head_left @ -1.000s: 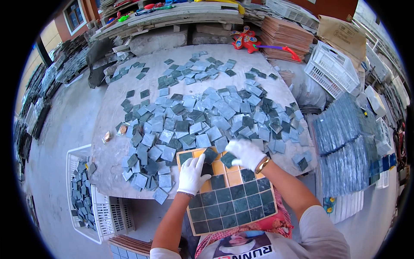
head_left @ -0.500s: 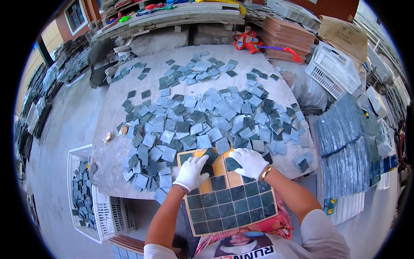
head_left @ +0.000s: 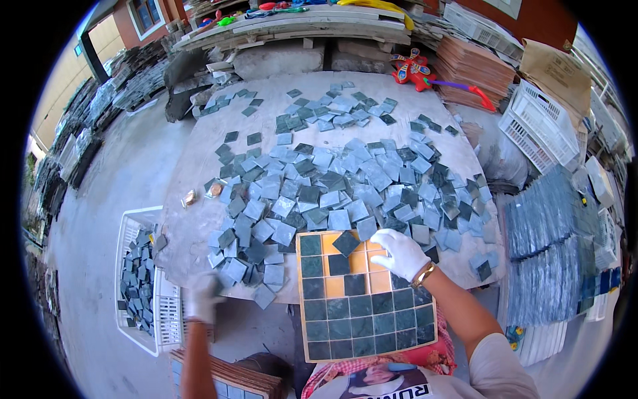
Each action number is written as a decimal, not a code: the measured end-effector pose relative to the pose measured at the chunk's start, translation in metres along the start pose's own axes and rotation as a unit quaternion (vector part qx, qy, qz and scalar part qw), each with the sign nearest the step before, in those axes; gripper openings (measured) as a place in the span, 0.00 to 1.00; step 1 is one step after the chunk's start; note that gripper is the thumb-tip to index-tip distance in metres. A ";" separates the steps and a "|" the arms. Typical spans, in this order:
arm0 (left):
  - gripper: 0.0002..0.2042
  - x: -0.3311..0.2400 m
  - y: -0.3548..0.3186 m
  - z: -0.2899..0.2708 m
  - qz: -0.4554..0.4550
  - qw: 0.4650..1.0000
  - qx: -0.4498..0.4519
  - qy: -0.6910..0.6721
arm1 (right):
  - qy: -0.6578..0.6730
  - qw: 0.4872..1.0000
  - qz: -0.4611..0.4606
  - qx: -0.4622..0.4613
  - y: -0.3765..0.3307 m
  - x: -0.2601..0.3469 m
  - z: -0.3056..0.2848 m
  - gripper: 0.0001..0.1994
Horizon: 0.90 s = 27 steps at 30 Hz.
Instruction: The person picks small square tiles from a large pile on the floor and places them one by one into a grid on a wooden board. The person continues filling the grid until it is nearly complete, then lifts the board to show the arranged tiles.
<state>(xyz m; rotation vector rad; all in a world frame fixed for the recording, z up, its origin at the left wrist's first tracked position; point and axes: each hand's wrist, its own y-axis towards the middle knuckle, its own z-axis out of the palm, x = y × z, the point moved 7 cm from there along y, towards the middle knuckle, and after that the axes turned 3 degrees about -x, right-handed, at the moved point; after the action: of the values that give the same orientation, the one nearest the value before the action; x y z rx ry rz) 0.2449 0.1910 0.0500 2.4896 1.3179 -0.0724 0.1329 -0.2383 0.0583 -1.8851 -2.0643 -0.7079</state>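
Note:
A wooden grid frame (head_left: 303,319) with an orange base rests at my lap, tilted against the table's near edge. Dark green square tiles (head_left: 349,308) fill its lower rows; several upper cells show bare orange. One loose dark tile (head_left: 345,244) lies askew over the top cells. My right hand (head_left: 400,256), in a white glove, bends over the frame's upper right part, fingers closed together; whatever lies under them is hidden. My left hand (head_left: 203,298), also gloved, is smeared by motion beside the white crate, away from the frame.
Grey-green tiles (head_left: 319,179) lie heaped across the pale table (head_left: 183,233). A white crate (head_left: 159,279) at left holds more. Bundled tile sheets (head_left: 541,246) stand at right. A red toy (head_left: 413,70) sits at the table's far right corner. Below left is a stack of boards (head_left: 226,379).
My left hand has left the frame and swung left toward the crate. My right hand stays at the frame's upper right. The whole view has shifted, moving the scene rightward.

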 end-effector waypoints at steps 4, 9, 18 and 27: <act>0.35 0.226 -0.110 -0.120 -0.461 0.817 0.203 0.281 | -0.071 0.993 -0.030 -0.090 0.051 0.010 0.011 0.18; 0.23 0.265 -0.118 -0.116 -0.412 0.883 -0.167 -0.150 | -0.125 0.992 0.031 -0.009 0.094 0.005 0.045 0.13; 0.13 -0.119 0.037 0.040 -0.148 0.936 -0.034 -0.317 | -0.045 0.997 0.008 -0.060 0.011 -0.003 0.033 0.16; 0.29 -0.210 0.116 0.125 -0.041 0.975 0.067 -0.207 | -0.182 0.961 0.206 0.007 0.032 0.013 0.053 0.25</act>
<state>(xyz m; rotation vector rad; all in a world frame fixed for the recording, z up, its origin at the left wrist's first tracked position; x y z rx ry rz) 0.2322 -0.0746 0.0023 2.3471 1.2659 -0.6808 0.1700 -0.1989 0.0253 -2.4763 -1.7481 -0.2574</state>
